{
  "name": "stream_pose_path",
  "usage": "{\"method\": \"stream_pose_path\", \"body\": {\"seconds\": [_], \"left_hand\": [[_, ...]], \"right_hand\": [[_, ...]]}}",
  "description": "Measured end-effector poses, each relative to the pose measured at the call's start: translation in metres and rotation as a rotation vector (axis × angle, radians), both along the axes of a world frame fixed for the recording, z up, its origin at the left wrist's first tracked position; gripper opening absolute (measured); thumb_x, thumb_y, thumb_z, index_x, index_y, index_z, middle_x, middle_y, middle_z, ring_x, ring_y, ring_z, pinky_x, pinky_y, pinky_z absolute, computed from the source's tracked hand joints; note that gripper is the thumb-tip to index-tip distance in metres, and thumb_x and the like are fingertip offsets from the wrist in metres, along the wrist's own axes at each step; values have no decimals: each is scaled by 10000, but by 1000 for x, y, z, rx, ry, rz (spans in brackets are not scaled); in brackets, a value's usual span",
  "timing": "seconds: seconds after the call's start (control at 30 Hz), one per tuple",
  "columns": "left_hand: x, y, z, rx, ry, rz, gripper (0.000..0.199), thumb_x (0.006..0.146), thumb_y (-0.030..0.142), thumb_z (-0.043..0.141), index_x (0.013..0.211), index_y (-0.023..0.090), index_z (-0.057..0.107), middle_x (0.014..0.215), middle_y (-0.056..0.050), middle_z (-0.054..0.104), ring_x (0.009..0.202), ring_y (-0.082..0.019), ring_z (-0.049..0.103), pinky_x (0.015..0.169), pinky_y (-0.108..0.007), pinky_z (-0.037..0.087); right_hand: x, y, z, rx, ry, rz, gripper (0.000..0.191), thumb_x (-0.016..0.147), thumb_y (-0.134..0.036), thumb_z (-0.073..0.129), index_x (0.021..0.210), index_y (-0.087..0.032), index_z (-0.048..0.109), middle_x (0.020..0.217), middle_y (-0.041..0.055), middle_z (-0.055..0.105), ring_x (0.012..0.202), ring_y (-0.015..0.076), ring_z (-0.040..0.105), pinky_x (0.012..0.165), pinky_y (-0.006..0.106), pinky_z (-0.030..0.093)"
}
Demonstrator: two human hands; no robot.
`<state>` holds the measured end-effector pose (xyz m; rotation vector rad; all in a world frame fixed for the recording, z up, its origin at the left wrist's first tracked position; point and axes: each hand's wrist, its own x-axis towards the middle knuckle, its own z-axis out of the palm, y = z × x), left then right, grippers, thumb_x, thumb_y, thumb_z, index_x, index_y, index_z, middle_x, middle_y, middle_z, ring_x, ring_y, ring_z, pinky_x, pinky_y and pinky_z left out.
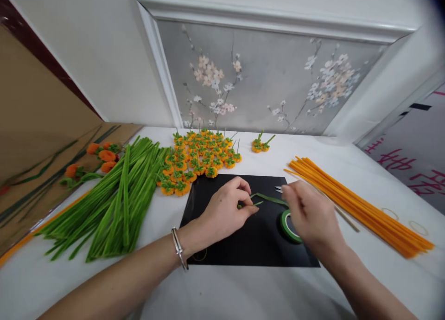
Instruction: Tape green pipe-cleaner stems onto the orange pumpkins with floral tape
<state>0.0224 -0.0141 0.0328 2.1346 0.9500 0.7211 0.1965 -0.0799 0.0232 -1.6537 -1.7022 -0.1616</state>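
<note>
Above the black mat [236, 250], my left hand [227, 208] pinches a thin green stem, with a bit of green showing between the fingers. A strip of green tape [273, 199] runs from there to my right hand [314, 213], whose fingers are curled closed. Pale pointed tips, like scissor blades [278, 189], stick out beside the right fingers; the rest is hidden. The green tape roll [289, 227] lies on the mat just below and left of my right hand.
Green fuzzy stems [118, 199] lie at left, near orange flowers [107, 156]. Many small orange-and-green blossoms [198, 153] stand behind the mat, two more [260, 146] apart. Orange fuzzy stems [358, 204] lie at right. A wall with a framed panel [257, 79] bounds the table's back.
</note>
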Motion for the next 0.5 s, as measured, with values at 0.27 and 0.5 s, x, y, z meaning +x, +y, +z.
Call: {"method": "stream_pose_path", "body": {"seconds": [0.27, 0.5], "left_hand": [[-15, 32, 16, -596, -356, 66, 210, 700, 347, 717, 694, 139, 698, 678, -9, 581, 604, -89, 491, 562, -219, 387], [-30, 51, 25, -438, -247, 132, 232, 696, 364, 716, 663, 136, 689, 647, -11, 598, 598, -89, 512, 571, -214, 402]], "right_hand": [[13, 8, -1, 37, 139, 15, 254, 939, -307, 395, 733, -208, 505, 659, 13, 553, 580, 147, 517, 578, 266, 382], [12, 11, -8, -1, 109, 56, 259, 930, -318, 414, 739, -200, 544, 707, 17, 577, 599, 145, 525, 609, 267, 386]]}}
